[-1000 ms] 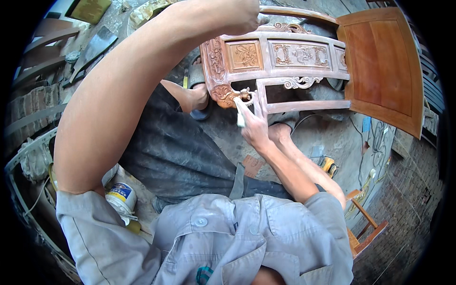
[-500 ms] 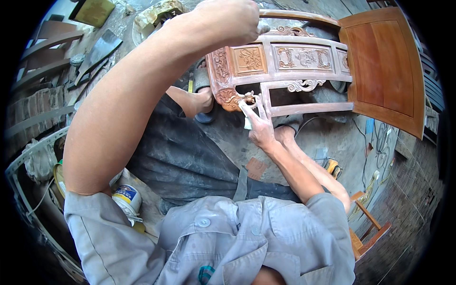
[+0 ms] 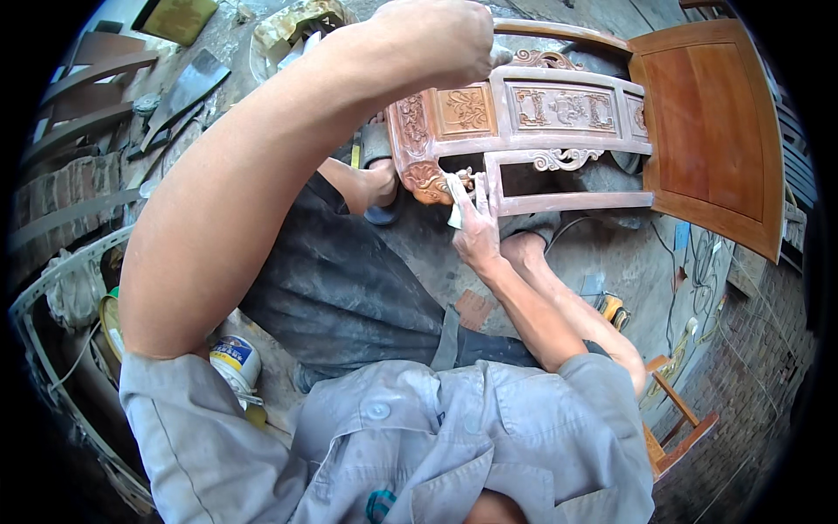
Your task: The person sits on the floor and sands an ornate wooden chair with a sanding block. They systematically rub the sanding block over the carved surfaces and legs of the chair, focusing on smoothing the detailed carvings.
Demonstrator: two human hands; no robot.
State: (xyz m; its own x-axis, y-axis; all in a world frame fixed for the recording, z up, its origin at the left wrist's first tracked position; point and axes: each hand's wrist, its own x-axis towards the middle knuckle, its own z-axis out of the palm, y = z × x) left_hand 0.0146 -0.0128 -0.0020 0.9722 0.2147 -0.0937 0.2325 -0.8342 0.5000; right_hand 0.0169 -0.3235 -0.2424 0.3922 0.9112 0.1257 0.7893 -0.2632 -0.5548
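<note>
Touching the reddish-brown carved corner (image 3: 425, 182) of one dust-whitened wooden chair (image 3: 559, 141) straight ahead, the right hand (image 3: 477, 236) extended its fingers and apparently pinched one small white pad (image 3: 455, 217). The left hand (image 3: 454, 44) curled at the chair's upper edge, its grasp hidden. Excess pressure or unsteady support could have chipped the corner. Farther out lay one white, labelled plastic tub (image 3: 236, 362) and one yellow-and-black power tool (image 3: 614, 313).
</note>
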